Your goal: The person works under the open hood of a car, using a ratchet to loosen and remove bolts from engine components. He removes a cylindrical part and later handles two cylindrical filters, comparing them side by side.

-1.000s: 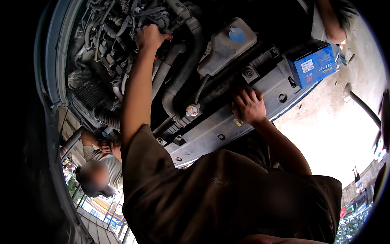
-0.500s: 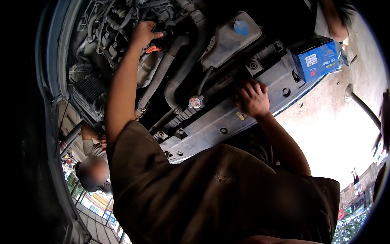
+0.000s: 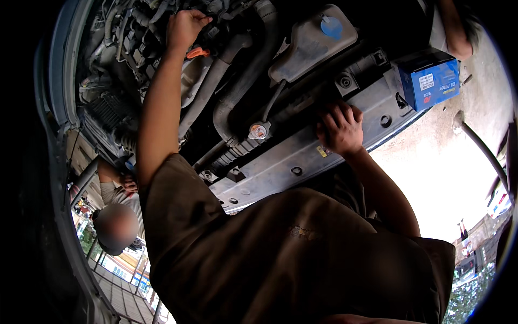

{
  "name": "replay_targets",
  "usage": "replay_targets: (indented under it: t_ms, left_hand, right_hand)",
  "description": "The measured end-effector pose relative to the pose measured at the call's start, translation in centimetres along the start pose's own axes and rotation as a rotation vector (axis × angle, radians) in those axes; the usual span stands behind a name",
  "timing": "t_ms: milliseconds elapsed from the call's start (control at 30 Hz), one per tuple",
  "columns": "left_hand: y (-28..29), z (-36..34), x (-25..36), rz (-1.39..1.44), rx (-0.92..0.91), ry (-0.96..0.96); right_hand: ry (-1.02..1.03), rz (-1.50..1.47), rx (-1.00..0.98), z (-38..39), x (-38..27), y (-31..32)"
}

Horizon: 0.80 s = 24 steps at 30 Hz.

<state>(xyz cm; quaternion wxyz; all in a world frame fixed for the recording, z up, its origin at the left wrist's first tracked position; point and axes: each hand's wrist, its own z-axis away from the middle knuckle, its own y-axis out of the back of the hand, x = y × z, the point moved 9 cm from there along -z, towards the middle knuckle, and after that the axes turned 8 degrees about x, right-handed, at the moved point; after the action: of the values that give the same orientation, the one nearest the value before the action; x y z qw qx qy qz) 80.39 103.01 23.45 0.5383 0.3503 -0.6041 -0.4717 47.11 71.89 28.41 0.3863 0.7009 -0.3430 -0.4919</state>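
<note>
My left hand (image 3: 186, 29) reaches deep into the engine bay, over hoses and wiring. Its thumb and fingers are pinched together; whatever lies between them is too small to make out. Just below it sits an orange pull handle (image 3: 198, 53), near a pale reservoir (image 3: 194, 78). My right hand (image 3: 342, 128) leans on the grey front panel (image 3: 318, 156), its fingers apart and laid over the inner edge, the tips partly in shadow. Between the hands are a thick black hose (image 3: 259, 65) and a radiator cap (image 3: 258, 130).
A translucent coolant tank (image 3: 307, 48) with a blue cap (image 3: 331, 27) lies beyond my right hand. On the panel's right end stands a blue oil filter box (image 3: 429, 81). Another person's arm (image 3: 456, 32) shows at upper right, and a second person (image 3: 116, 221) is at lower left.
My left hand has gone a little farther into the engine bay, and its thumb, which stuck out before, now meets the fingers. The right hand stays on the panel; the view has shifted slightly.
</note>
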Motion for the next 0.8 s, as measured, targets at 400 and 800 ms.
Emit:
replay_targets:
  t_ms: [400,800]
  left_hand:
    - [-1.4,0.1,-0.8,0.165,-0.197,-0.105]
    - [-4.0,2.3,-1.5,0.144,-0.427,-0.041]
  right_hand:
    - [0.005,0.018,0.023,-0.4,-0.3,0.4]
    - [0.012,0.007,0.019,-0.1,-0.3,0.2]
